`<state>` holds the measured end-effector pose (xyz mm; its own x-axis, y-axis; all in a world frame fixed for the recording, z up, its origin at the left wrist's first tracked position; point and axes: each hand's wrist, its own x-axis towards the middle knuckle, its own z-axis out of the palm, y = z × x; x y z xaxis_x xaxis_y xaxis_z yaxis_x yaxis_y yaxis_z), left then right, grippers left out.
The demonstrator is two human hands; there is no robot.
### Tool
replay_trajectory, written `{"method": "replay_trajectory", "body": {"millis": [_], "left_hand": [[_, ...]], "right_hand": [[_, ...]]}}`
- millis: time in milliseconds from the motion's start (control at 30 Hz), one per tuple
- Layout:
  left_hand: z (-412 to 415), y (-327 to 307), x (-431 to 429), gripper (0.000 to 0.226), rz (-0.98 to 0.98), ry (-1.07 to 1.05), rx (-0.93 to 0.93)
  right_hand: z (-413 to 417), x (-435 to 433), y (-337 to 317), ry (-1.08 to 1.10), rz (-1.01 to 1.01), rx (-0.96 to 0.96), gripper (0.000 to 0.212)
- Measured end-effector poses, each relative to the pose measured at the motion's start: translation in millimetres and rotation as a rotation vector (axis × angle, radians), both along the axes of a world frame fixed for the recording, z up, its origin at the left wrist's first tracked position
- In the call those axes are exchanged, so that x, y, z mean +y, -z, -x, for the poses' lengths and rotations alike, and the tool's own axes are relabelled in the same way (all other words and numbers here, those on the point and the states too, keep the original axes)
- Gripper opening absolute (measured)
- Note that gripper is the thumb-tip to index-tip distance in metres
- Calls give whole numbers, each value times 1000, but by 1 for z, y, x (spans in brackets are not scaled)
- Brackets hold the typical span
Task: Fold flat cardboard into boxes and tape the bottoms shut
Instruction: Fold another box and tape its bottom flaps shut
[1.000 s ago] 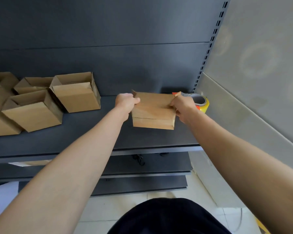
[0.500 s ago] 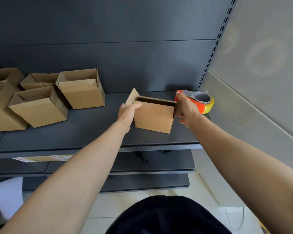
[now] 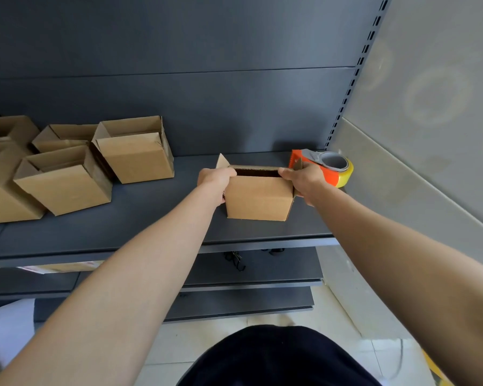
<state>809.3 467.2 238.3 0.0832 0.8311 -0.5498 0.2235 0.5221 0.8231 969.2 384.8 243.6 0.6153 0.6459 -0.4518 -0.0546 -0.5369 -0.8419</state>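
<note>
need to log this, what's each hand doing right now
left hand: closed on the box, left top edge
right hand: closed on its right top edge

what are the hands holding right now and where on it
Both hold the small cardboard box standing on the shelf: the left hand at its upper left corner, the right hand at its upper right corner.

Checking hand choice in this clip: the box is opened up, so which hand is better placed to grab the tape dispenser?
Probably the right hand. It grips the box at its right edge, just in front of the tape dispenser. The left hand holds the far side, so it would have to cross over the box.
</note>
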Motion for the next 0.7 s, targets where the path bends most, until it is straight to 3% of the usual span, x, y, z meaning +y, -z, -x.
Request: {"method": "replay_trajectory", "body": {"millis": [100, 200, 333, 500, 700], "left_hand": [[0, 4, -2, 34, -21, 28, -17], [3, 5, -2, 10, 1, 78, -86], [11, 5, -1, 8, 70, 178, -162], [11, 9, -5, 23, 73, 296, -265], [8, 12, -6, 29, 37, 354, -214]], "right_hand": [[-2, 3, 1, 5, 1, -30, 40], [-2, 4, -1, 60, 52, -101, 37], [1, 8, -4, 96, 107, -174, 45], [4, 12, -1, 145, 132, -175, 49], [4, 15, 1, 134, 149, -162, 46]]}}
